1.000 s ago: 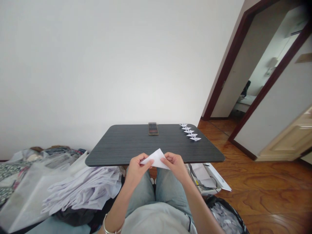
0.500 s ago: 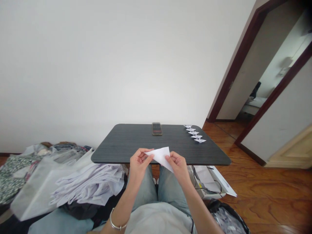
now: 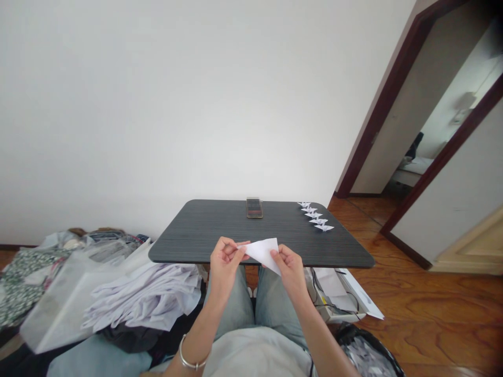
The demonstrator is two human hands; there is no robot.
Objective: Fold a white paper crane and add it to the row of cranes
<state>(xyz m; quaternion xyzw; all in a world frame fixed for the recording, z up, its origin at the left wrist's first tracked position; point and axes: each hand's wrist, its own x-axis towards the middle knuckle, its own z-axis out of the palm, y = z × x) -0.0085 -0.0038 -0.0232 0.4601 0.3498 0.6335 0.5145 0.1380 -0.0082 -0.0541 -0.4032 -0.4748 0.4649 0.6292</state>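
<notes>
Grip: our left hand (image 3: pixel 225 263) and right hand (image 3: pixel 290 272) are both closed, fingers pinching opposite sides of the paper.
Item: a white paper triangle (image 3: pixel 262 253), held in the air just above the bench's near edge.
Risk: we judge that an uneven pinch could skew a crease; a loosened finger could drop the sheet.
Bench: a dark wood-grain bench (image 3: pixel 204 235) carries five folded paper cranes (image 3: pixel 315 214) at its far right and a phone (image 3: pixel 254 208) at its far edge.
Room: a white wall (image 3: pixel 157 104), a wooden floor (image 3: pixel 424 309), an open doorway (image 3: pixel 436 120) at right.
</notes>
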